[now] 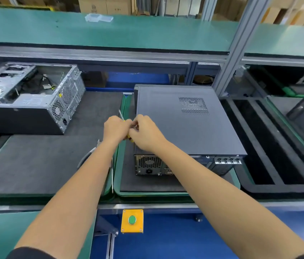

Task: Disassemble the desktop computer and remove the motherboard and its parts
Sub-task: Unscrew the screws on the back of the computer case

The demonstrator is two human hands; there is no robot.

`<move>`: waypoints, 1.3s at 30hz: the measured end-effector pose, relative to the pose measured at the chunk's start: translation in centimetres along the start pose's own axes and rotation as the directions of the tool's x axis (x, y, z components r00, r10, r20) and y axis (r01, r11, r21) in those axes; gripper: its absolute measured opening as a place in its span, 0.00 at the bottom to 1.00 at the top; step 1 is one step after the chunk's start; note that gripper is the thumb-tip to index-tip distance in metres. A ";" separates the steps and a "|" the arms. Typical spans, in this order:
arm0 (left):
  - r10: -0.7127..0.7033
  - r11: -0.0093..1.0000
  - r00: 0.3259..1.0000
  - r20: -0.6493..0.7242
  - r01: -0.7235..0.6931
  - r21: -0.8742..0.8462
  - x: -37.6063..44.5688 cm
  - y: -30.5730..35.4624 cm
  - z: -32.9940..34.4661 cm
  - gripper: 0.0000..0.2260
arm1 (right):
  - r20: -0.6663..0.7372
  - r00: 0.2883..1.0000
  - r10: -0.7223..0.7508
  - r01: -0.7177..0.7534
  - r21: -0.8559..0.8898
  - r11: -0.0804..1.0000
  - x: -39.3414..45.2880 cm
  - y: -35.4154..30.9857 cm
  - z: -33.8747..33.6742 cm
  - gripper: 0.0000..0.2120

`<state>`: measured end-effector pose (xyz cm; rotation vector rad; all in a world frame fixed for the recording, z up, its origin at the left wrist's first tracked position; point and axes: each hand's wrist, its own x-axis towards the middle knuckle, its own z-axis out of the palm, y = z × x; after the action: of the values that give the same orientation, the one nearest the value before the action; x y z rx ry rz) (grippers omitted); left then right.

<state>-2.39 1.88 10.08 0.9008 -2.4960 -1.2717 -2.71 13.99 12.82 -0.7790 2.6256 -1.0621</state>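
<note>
A dark grey desktop computer (pixel 184 124) lies on its side on a black mat, its side panel on and its rear ports facing me. Both my hands meet at its near left top edge. My left hand (pixel 115 128) grips a screwdriver (pixel 121 115) with a yellow handle, whose metal shaft sticks up past my fingers. My right hand (pixel 146 132) is closed beside it, fingertips touching the tool or a small part; which one is hidden.
An opened, stripped computer case (pixel 30 98) lies at the left rear. Pliers (pixel 91 152) rest on the left black mat (pixel 35 165). A black slotted foam tray (pixel 270 146) sits to the right. A yellow box with a green button (pixel 132 220) is mounted below the bench edge.
</note>
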 end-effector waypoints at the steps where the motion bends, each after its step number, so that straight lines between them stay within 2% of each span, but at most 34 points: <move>1: 0.030 0.995 0.999 0.028 -0.027 -0.093 -0.7 1.3 -0.3 0.11 | 0.001 0.999 0.035 -0.035 0.049 0.998 -0.2 0.1 -0.4 0.08; 5: 0.115 0.963 0.989 0.095 -0.088 -0.253 -3.9 5.1 0.0 0.12 | 0.059 0.991 0.122 -0.132 0.212 0.968 -2.3 0.7 -2.6 0.15; 8: 0.172 0.950 0.970 0.174 -0.116 -0.291 -6.2 6.5 1.2 0.05 | 0.017 0.985 0.174 -0.172 0.296 0.940 -4.5 1.8 -4.5 0.10; 10: 0.209 0.943 0.948 0.239 -0.130 -0.305 -7.6 6.8 1.9 0.03 | 0.007 0.980 0.200 -0.193 0.293 0.936 -5.9 2.6 -5.5 0.07; 12: 0.233 0.941 0.932 0.279 -0.143 -0.308 -8.7 6.5 2.3 0.05 | 0.030 0.974 0.224 -0.222 0.293 0.930 -7.2 3.4 -5.8 0.09; 15: 0.205 0.939 0.942 0.266 -0.112 -0.326 -9.8 5.3 2.8 0.10 | 0.033 0.974 0.222 -0.223 0.241 0.944 -9.2 4.6 -5.4 0.13; 19: 0.179 0.968 0.968 0.178 -0.141 -0.206 -10.8 2.8 3.7 0.05 | 0.094 0.965 0.245 -0.261 0.236 0.936 -11.6 6.3 -3.4 0.11; 22: 0.234 0.969 0.968 0.095 -0.224 -0.107 -11.6 1.2 4.6 0.02 | 0.131 0.947 0.294 -0.319 0.271 0.908 -13.1 6.9 -1.7 0.09; 24: 0.311 0.950 0.945 0.099 -0.306 -0.062 -12.2 0.7 5.0 0.01 | 0.140 0.936 0.324 -0.351 0.279 0.894 -13.9 7.1 -1.1 0.09; 27: 0.422 0.900 0.897 0.131 -0.432 0.057 -12.3 0.6 5.1 0.06 | 0.153 0.916 0.370 -0.399 0.277 0.874 -14.7 7.2 -0.9 0.09; 31: 0.536 0.793 0.822 0.195 -0.569 0.218 -11.7 0.3 4.8 0.09 | 0.136 0.902 0.410 -0.432 0.227 0.873 -15.0 7.1 -1.1 0.10; 34: 0.561 0.788 0.796 0.225 -0.598 0.149 -11.8 0.1 5.1 0.10 | 0.118 0.903 0.414 -0.430 0.203 0.880 -15.2 7.0 -1.2 0.10; 39: 0.547 0.825 0.821 0.165 -0.562 0.058 -11.9 -0.3 5.6 0.09 | 0.142 0.889 0.436 -0.457 0.198 0.867 -15.6 6.7 -0.8 0.11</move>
<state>4.76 12.57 7.54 0.0555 -2.6576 -1.0329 7.42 26.97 8.62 -0.1475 2.3754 -1.1212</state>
